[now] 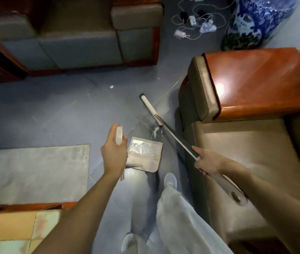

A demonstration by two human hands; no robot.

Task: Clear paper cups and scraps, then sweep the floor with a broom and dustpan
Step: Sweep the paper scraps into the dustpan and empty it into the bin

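**Scraps Could Spill Back Out**

The person's left hand curls around the top of the dustpan's tall handle. Far ahead of it, one little scrap lies alone on the floor and could be missed. The dustpan sits on the floor by the person's feet, with white bits inside. If the hand tips the handle too far, the pan could lift and the bits could slide out.

Just past the pan's open edge is a small pile of scraps (not in yet). The broom head rests right beside it. A hard push could throw the pile past the pan or under the armchair. The right hand wraps tight around the broom's metal pole.
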